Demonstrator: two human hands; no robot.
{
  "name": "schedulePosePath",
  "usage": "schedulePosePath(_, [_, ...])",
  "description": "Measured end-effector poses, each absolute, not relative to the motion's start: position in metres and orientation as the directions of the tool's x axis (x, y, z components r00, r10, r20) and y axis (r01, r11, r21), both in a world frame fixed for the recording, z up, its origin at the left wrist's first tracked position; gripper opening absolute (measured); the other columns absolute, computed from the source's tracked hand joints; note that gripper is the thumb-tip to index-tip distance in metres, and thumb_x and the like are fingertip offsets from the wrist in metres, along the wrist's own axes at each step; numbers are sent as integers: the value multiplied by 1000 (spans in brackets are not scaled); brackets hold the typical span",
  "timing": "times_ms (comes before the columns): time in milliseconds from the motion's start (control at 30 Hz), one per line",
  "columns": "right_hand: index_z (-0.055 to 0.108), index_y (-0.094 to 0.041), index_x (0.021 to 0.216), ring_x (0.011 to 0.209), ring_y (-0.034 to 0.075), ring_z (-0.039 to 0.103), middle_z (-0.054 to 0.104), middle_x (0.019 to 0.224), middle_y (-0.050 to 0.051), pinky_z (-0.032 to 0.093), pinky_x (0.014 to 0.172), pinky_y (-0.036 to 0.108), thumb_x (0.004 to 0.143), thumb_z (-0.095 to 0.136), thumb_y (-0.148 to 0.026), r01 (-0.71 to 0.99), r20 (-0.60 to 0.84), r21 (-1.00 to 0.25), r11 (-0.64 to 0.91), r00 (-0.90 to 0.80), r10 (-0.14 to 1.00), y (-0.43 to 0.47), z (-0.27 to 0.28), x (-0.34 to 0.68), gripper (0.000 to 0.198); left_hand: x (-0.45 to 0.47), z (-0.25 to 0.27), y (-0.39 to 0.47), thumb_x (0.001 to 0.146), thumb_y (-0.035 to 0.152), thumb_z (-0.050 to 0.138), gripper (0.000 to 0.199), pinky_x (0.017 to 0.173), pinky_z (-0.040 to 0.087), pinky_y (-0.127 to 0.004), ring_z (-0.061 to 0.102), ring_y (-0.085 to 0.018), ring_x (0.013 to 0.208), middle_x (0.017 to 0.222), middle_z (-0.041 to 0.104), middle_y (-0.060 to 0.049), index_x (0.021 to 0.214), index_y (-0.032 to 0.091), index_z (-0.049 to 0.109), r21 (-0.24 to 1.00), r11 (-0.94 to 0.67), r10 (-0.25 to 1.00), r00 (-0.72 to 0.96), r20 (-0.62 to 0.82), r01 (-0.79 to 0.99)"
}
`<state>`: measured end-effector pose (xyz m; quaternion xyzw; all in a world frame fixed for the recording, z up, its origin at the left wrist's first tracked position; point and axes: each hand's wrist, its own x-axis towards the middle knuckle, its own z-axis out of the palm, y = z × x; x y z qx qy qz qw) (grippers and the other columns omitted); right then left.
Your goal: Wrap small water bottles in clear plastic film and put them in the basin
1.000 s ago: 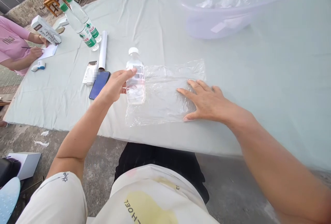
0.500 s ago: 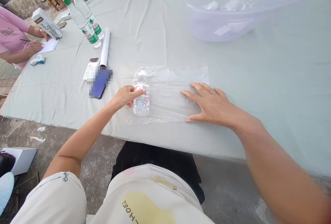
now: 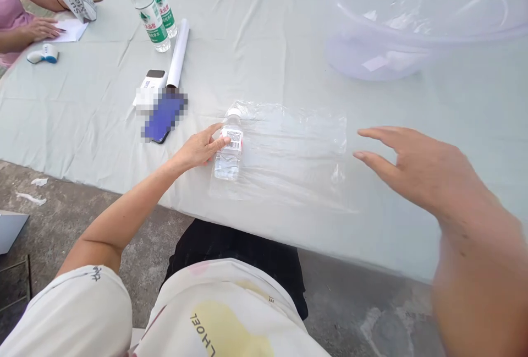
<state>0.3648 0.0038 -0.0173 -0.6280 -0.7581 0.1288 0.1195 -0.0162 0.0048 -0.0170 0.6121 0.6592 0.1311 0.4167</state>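
A small clear water bottle (image 3: 228, 160) with a white cap and a barcode label lies on a sheet of clear plastic film (image 3: 289, 153), at its left end. My left hand (image 3: 202, 148) grips the bottle from the left, thumb over the label and the other fingers partly hidden behind it. The film is spread over the pale tablecloth, wrinkled in places. Off the film's right end, my right hand (image 3: 421, 170) is raised with thumb and fingers apart, and nothing is in it.
A translucent purple tub (image 3: 371, 54) holding crumpled plastic stands at the back right. Left of the film lie a blue phone (image 3: 165, 120), a white power bank (image 3: 152, 84) and a paper roll (image 3: 179, 51). Two tall water bottles (image 3: 154, 21) stand behind. Another person's hand (image 3: 41, 29) rests on paper.
My right hand has lifted off the film and moved right, clear of its end. My left hand stays on the bottle, which has turned so its barcode shows. The view has shifted.
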Motion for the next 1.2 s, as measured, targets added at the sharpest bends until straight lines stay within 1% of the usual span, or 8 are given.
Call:
schedulePosePath(100, [59, -30, 134, 113, 34, 66, 70, 126, 7, 53, 96, 53, 94, 41, -50, 790, -33, -572, 219, -289, 957, 14, 7, 288, 49, -13, -21, -9, 97, 65, 38, 68, 69, 48, -30, 64, -21, 82, 91, 65, -4, 151, 24, 37, 665, 166, 965, 19, -261, 728])
schedulePosePath(233, [53, -29, 143, 99, 29, 70, 71, 116, 9, 56, 83, 45, 96, 42, -56, 668, -101, -697, 262, -453, 886, 48, 0, 210, 55, -14, -32, -47, 85, 68, 60, 74, 72, 47, -32, 62, -23, 90, 109, 62, -9, 139, 20, 45, 519, 34, 999, -29, -19, 854])
schedulePosePath(400, [51, -23, 142, 93, 29, 69, 71, 105, 11, 53, 85, 47, 92, 44, -68, 685, -132, -700, 204, -404, 905, 87, -29, 168, 68, -15, -57, -91, 80, 62, 71, 47, 68, 43, -32, 59, -23, 85, 93, 60, -7, 96, 19, 58, 356, -2, 999, -9, 32, 935])
schedulePosePath(500, [61, -22, 127, 93, 28, 67, 70, 104, 11, 53, 82, 44, 88, 52, -65, 686, -149, -706, 174, -385, 911, 92, -38, 156, 59, -11, -69, -99, 85, 53, 69, 35, 70, 41, -34, 55, -22, 81, 86, 59, -6, 80, 19, 58, 332, 19, 999, -32, 34, 943])
schedulePosePath(600, [63, -23, 110, 88, 25, 66, 69, 100, 9, 54, 74, 40, 87, 55, -57, 679, -185, -726, 111, -348, 919, 91, -44, 150, 42, -3, -75, -99, 91, 36, 63, 24, 72, 38, -36, 54, -22, 80, 85, 60, -6, 75, 20, 59, 368, 28, 998, -43, 34, 930])
schedulePosePath(700, [60, -24, 104, 80, 23, 65, 67, 90, 6, 53, 67, 38, 86, 54, -51, 652, -186, -756, 59, -300, 936, 90, -51, 150, 33, 1, -78, -99, 92, 28, 59, 22, 72, 35, -37, 53, -22, 79, 85, 62, -5, 71, 20, 59, 382, 39, 997, -60, 42, 923])
schedulePosePath(833, [57, -27, 102, 71, 22, 63, 61, 76, 2, 51, 63, 38, 85, 53, -45, 608, -181, -794, 9, -250, 951, 92, -58, 152, 25, 1, -79, -101, 91, 25, 58, 23, 71, 35, -38, 52, -21, 78, 85, 63, -5, 69, 20, 58, 411, 33, 996, -62, 58, 911])
schedulePosePath(1200, [53, -28, 99, 65, 20, 58, 58, 77, 1, 47, 56, 35, 89, 46, -42, 645, -175, -762, 53, -284, 943, 103, -61, 153, 18, -3, -82, -103, 91, 22, 57, 21, 72, 36, -37, 53, -21, 79, 86, 62, -5, 70, 21, 59, 456, 12, 996, -52, 75, 890])
